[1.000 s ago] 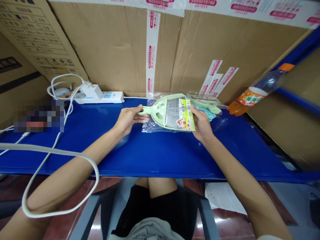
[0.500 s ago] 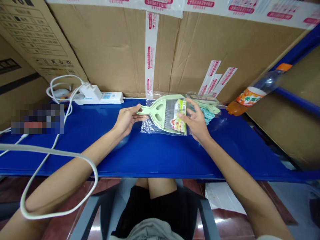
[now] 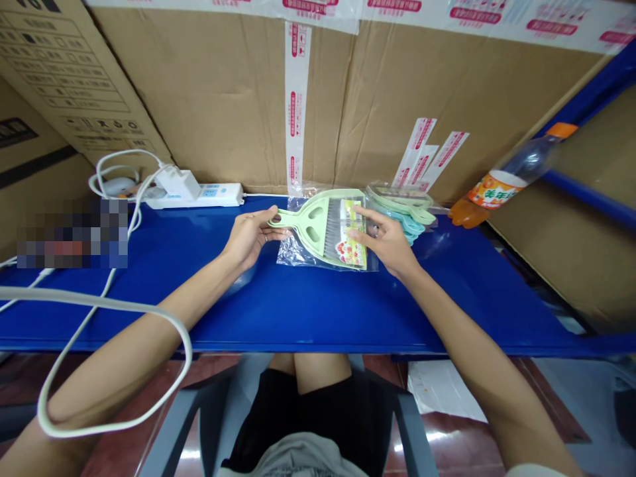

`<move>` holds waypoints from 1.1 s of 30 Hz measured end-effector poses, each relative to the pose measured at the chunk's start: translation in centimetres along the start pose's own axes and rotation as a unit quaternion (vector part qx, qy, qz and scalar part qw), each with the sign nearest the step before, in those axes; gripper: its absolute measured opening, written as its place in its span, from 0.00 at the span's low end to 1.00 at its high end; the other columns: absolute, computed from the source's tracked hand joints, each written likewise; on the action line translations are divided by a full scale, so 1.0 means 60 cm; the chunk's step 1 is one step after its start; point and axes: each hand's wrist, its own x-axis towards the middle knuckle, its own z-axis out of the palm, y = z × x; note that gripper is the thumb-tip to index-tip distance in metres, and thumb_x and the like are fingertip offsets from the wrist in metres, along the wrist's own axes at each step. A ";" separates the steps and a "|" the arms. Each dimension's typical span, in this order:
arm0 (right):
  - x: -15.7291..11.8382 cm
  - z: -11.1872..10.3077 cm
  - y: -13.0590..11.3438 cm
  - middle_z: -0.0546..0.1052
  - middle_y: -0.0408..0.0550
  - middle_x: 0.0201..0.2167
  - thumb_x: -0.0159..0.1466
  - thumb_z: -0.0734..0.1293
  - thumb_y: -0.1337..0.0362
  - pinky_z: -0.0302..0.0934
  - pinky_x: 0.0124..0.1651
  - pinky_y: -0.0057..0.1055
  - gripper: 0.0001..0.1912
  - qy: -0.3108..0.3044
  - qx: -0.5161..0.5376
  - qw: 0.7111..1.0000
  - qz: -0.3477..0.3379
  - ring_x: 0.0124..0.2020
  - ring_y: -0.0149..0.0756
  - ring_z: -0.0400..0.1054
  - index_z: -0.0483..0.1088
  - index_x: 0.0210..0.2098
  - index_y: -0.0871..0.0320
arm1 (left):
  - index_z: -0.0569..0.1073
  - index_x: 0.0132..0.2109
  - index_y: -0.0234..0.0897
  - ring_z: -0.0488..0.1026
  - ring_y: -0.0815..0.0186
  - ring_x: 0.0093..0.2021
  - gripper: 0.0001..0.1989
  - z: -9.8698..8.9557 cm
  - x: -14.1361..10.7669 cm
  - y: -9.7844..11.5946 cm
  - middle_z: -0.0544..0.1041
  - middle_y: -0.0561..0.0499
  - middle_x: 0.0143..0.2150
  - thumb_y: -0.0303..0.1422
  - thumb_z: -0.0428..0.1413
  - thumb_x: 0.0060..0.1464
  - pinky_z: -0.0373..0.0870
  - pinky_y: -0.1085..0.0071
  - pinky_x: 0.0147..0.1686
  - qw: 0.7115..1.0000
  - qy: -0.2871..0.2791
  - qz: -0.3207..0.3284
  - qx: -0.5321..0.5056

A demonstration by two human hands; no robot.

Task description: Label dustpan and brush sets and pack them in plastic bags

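Note:
A light green dustpan and brush set [image 3: 318,228] in a clear plastic bag is held just over the blue table, its handles pointing left. My left hand [image 3: 251,237] is closed on the handle ends, thumb above and fingers beneath. At the wide end, my right hand [image 3: 390,242] rests its thumb and index finger on the yellow-and-white label [image 3: 352,242]. Its other fingers curl at the bag's right edge, partly hidden. Grey bristles show beside the label. Just behind my right hand lie more bagged pieces, a green one [image 3: 422,213] on top and blue-green ones [image 3: 408,226] below.
A white power strip [image 3: 218,194] with a plugged-in adapter sits at the back left of the blue table [image 3: 308,311]. A white cable [image 3: 114,306] loops over my left forearm. An orange-capped bottle [image 3: 501,185] leans at the right. Cardboard [image 3: 223,99] walls the back.
My right index finger has come from the set's right edge onto the front of the label. The left hand keeps its hold on the handles. The view has shifted slightly.

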 end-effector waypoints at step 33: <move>-0.003 0.000 -0.027 0.83 0.52 0.58 0.62 0.76 0.44 0.79 0.38 0.45 0.51 0.057 0.063 0.994 0.061 0.46 0.51 0.82 0.57 0.79 0.41 | 0.81 0.38 0.30 0.85 0.59 0.32 0.15 -0.001 -0.002 0.004 0.85 0.40 0.32 0.40 0.67 0.61 0.81 0.69 0.37 1.000 0.017 0.000 0.025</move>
